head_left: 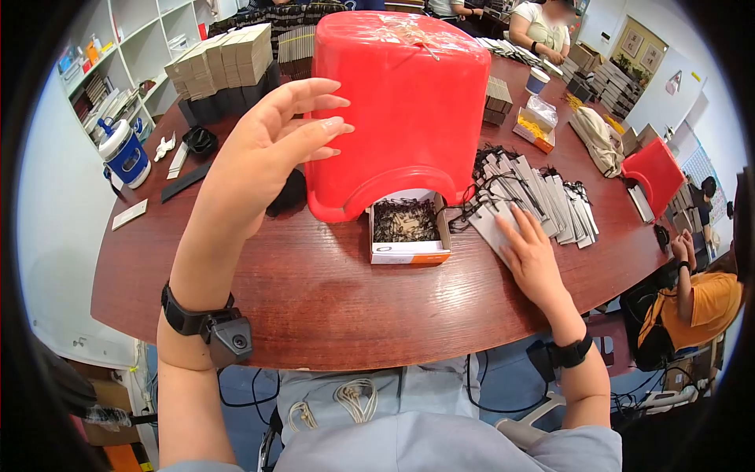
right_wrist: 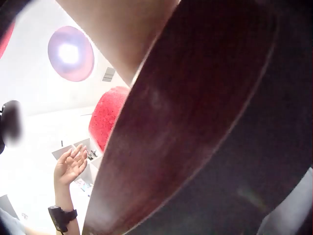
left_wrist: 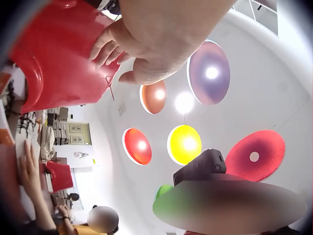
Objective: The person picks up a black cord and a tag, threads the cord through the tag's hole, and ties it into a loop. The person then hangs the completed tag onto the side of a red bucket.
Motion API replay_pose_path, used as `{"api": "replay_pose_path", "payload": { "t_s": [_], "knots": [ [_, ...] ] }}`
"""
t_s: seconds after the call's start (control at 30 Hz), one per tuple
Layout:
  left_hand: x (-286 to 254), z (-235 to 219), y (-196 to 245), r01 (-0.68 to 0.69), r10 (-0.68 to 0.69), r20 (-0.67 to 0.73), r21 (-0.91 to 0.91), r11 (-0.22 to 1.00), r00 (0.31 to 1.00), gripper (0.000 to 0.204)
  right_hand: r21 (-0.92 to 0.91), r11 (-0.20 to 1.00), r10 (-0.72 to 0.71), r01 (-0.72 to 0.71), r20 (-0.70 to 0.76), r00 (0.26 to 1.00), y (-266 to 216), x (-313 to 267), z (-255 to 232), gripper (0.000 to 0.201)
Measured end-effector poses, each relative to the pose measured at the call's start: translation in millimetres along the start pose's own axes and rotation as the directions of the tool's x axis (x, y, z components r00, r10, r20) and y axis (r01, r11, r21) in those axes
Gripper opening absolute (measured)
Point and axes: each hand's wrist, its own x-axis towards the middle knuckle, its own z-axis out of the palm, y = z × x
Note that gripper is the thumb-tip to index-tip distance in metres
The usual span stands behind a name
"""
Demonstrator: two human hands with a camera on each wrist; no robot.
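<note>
My left hand [head_left: 271,145] is raised beside a red plastic stool [head_left: 401,110] standing on the table, its fingers loosely bent and holding nothing. In the left wrist view the same hand [left_wrist: 142,49] overlaps the stool's side. My right hand [head_left: 531,256] lies with fingers extended on a pale grey flat strip [head_left: 489,228] with black cord at its end. Beyond it, more such strips [head_left: 543,193] with black cords lie fanned out in a pile. Between the hands, under the stool's arched opening, a small white and orange box [head_left: 409,257] holds a tangle of black cord loops [head_left: 405,220].
Stacked cardboard-coloured pieces [head_left: 224,63] stand at the back left. A blue and white jug [head_left: 124,153] is at the table's left edge. An orange box [head_left: 535,130] with yellow contents and a beige bag [head_left: 595,141] lie right. Other people sit around the wooden table [head_left: 314,307].
</note>
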Motion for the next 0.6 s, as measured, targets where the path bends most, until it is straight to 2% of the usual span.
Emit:
{"api": "replay_pose_path", "payload": {
  "t_s": [0.1,0.17,0.27,0.4,0.43,0.47,0.53,0.57,0.6],
  "knots": [
    [-5.1,-11.2,-1.0,0.048,-0.047,-0.013,0.054,0.997,0.999,0.035,-0.087,0.996,-0.008,0.001,-0.078,0.997,9.2,5.7,5.6,0.039],
    [-10.0,-16.8,-1.5,0.036,-0.035,-0.055,0.009,0.999,0.998,0.031,-0.141,0.99,-0.003,-0.016,-0.137,0.991,16.2,7.7,7.5,0.039],
    [-14.8,-26.3,0.3,0.048,-0.047,-0.017,0.052,0.998,0.999,0.033,-0.171,0.979,0.083,-0.11,-0.157,0.984,23.1,6.3,10.2,0.039],
    [-17.2,-33.4,-8.9,0.018,-0.018,-0.007,0.016,1.0,1.0,0.03,-0.237,0.956,0.154,-0.171,-0.087,0.984,32.8,11.0,19.8,0.045],
    [-15.8,-36.6,-15.2,0.019,-0.019,0.005,0.017,1.0,1.0,0.028,-0.332,0.921,0.201,-0.203,-0.042,0.979,28.1,13.9,21.7,0.047],
    [-17.1,-38.7,-17.3,0.062,-0.062,0.0,0.101,0.993,0.998,0.027,-0.425,0.878,0.242,-0.22,-0.004,0.97,23.2,15.6,22.3,0.049],
    [-23.2,-47.6,-29.9,0.037,-0.041,0.033,0.103,0.994,0.999,0.026,-0.352,0.9,0.239,-0.255,-0.089,0.967,31.2,17.8,27.7,0.053],
    [-29.1,-52.8,-31.3,0.135,-0.137,0.013,0.081,0.988,0.991,0.025,-0.37,0.888,0.228,-0.274,-0.165,0.96,36.3,17.3,30.3,0.052],
    [-36.3,-59.8,-26.5,0.099,-0.101,-0.001,0.183,0.978,0.995,0.021,-0.384,0.87,0.228,-0.309,-0.242,0.943,41.2,15.9,31.5,0.052]
  ]
}}
